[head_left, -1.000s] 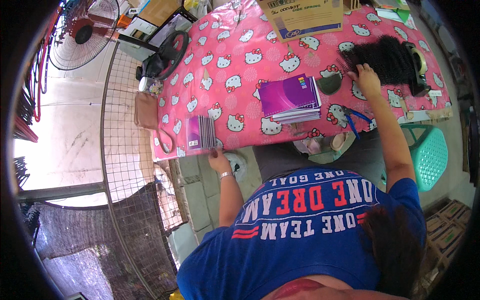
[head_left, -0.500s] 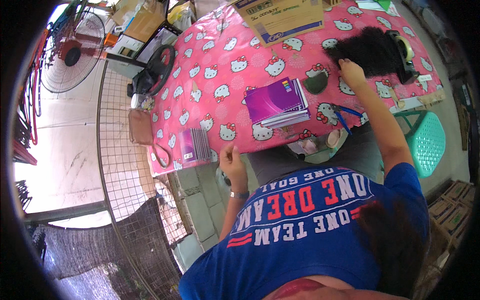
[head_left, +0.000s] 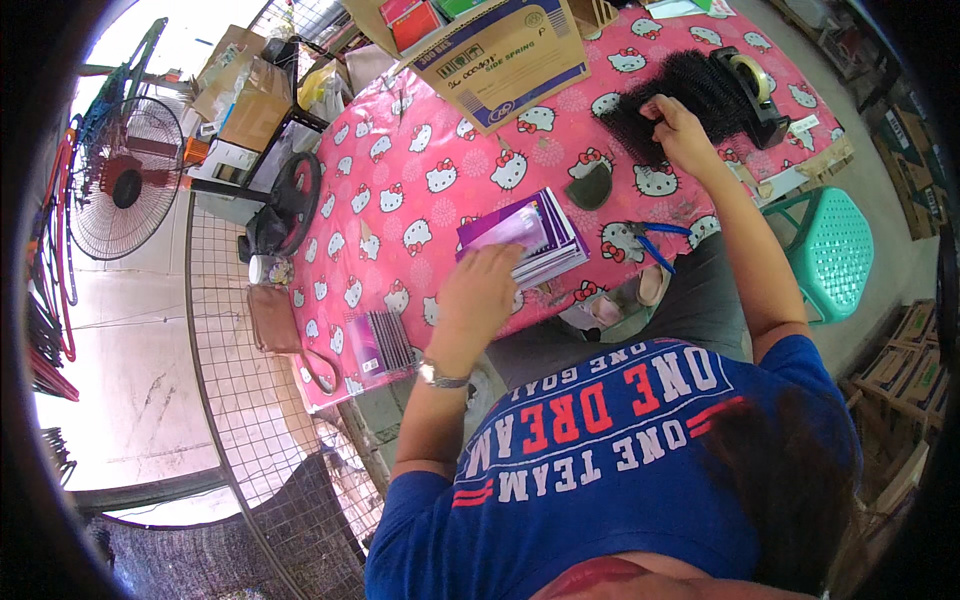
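My left hand (head_left: 482,290) reaches over a stack of purple-covered notebooks (head_left: 550,250), its fingers stretched out and resting on the top cover. My right hand (head_left: 682,138) is pinched closed at the near left edge of a heap of thin black coils (head_left: 690,85); whatever sits between the fingertips is too fine to make out. Between the two lies a dark green half-round piece (head_left: 590,186). Pliers with blue handles (head_left: 655,238) lie near the table's front edge. To the left, a smaller pile of spiral-bound notebooks (head_left: 378,345) rests by the edge.
A pink patterned cloth covers the table (head_left: 420,190). A cardboard box (head_left: 500,65) stands at the back, and a black tape dispenser (head_left: 755,100) beside the coils. A brown pouch (head_left: 272,318) hangs over the left edge. A green stool (head_left: 835,255) is at right, a fan (head_left: 125,185) far left.
My left hand has moved up from the table's front edge onto the purple notebooks. My right hand stays at the black coils, its fingers now over them. The whole view has shifted slightly.
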